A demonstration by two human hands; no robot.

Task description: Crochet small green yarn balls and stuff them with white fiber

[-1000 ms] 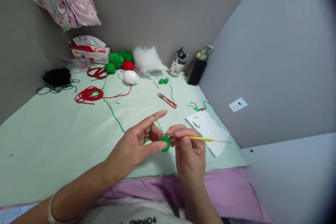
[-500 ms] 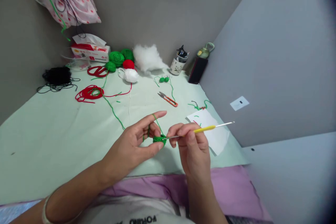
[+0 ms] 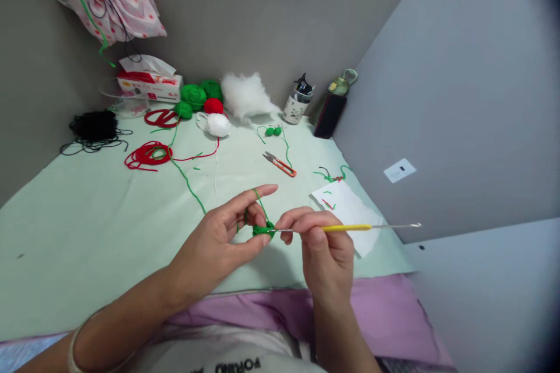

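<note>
My left hand (image 3: 223,233) pinches a small green crochet piece (image 3: 262,229) between thumb and fingers. Green yarn (image 3: 261,203) loops over its raised index finger and runs down to the piece. In my right hand (image 3: 326,250) is a crochet hook (image 3: 350,227) with a yellow grip, held level like a pen. The hook's left end meets the crochet piece, and its far metal end points right over a sheet of white paper (image 3: 359,233). Exactly how the tip sits in the stitches is too small to tell.
Thread snips (image 3: 279,164) lie beyond my hands, near two small green pieces (image 3: 273,132). Farther back are green yarn balls (image 3: 193,97), a white yarn ball (image 3: 217,125), white stuffing (image 3: 249,96), a pen cup (image 3: 297,106) and a phone (image 3: 330,115). Coiled red yarn (image 3: 149,154) lies left.
The crochet piece has tilted from facing me to lying flatter and shifted slightly left. My right hand has moved a little right; the hook's outer end swung up, then back down.
</note>
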